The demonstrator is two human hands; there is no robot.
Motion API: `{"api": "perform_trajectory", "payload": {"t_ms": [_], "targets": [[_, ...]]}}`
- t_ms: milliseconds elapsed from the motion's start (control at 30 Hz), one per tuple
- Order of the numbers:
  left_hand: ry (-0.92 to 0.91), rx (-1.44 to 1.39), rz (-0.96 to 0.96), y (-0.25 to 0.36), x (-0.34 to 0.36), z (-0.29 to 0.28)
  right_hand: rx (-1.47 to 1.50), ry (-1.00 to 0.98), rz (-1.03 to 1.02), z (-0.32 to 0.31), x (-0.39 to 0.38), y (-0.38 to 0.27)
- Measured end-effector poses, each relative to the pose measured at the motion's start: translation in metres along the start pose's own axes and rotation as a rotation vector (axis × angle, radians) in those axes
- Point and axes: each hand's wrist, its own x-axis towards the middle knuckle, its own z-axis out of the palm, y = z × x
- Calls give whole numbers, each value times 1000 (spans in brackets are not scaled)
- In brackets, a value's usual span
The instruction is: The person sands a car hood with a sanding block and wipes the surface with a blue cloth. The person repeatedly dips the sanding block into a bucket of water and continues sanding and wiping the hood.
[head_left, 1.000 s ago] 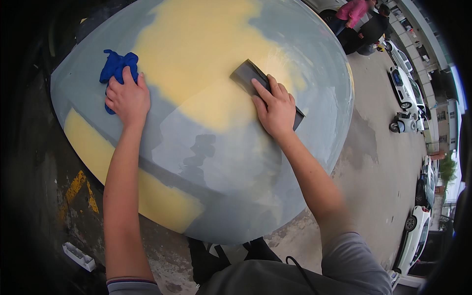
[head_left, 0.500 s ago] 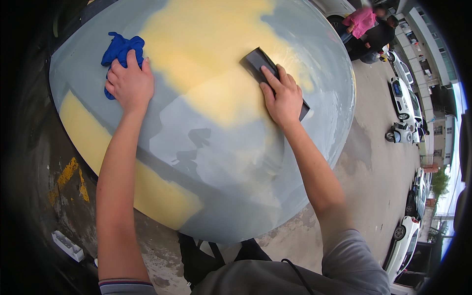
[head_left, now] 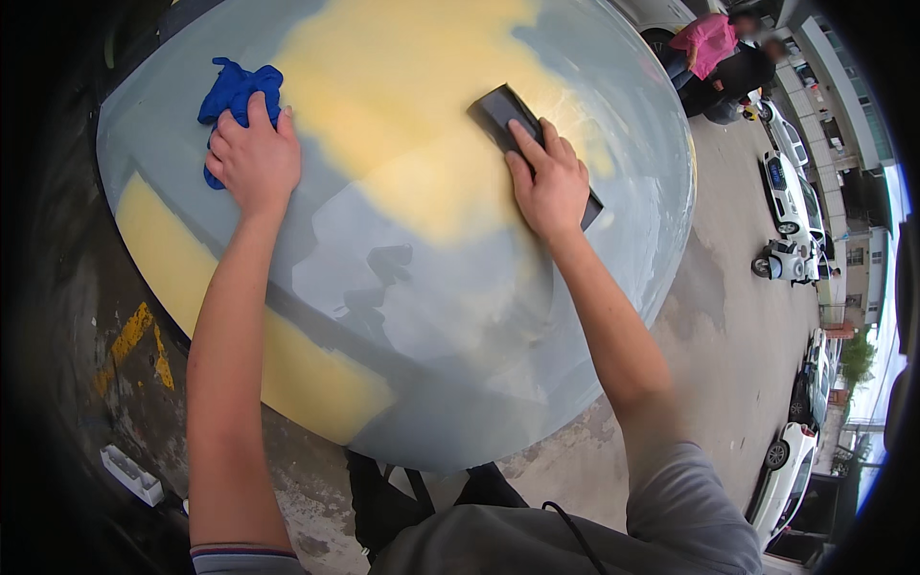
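A large, curved grey panel (head_left: 460,412) with yellow patches, which looks like a car bonnet, spreads in front of me. At its far left, my left hand (head_left: 255,158) closes over a crumpled blue cloth (head_left: 235,94) and presses it on the panel. To the right, a long black sanding block (head_left: 498,110) lies slantwise on the surface. My right hand (head_left: 554,187) grips it from above, with the thumb along its left side and the fingers over its top. The block's near end shows past my wrist.
Concrete ground (head_left: 728,316) runs along the right, with parked white cars (head_left: 788,196) and a scooter (head_left: 784,262). Two people stand beyond the panel's far right, one in a pink top (head_left: 706,43). A white, box-like object (head_left: 132,474) lies on the ground at lower left.
The sanding block and my right hand have shifted very slightly away from me. The left hand stays on the cloth, almost unmoved. The person in dark clothes has moved the head a little.
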Motion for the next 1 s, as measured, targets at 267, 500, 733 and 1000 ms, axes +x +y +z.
{"api": "perform_trajectory", "payload": {"t_ms": [267, 500, 733, 1000], "targets": [[49, 1, -2, -5, 3, -1, 37, -31, -137, -24, -11, -15], [59, 3, 12, 2, 2, 10, 5, -31, 24, 14, 33, 28], [26, 47, -24, -19, 4, 3, 67, -127, -180, -51, -61, 8], [41, -25, 29, 14, 0, 5, -73, 15, 49, 15, 71, 102]]}}
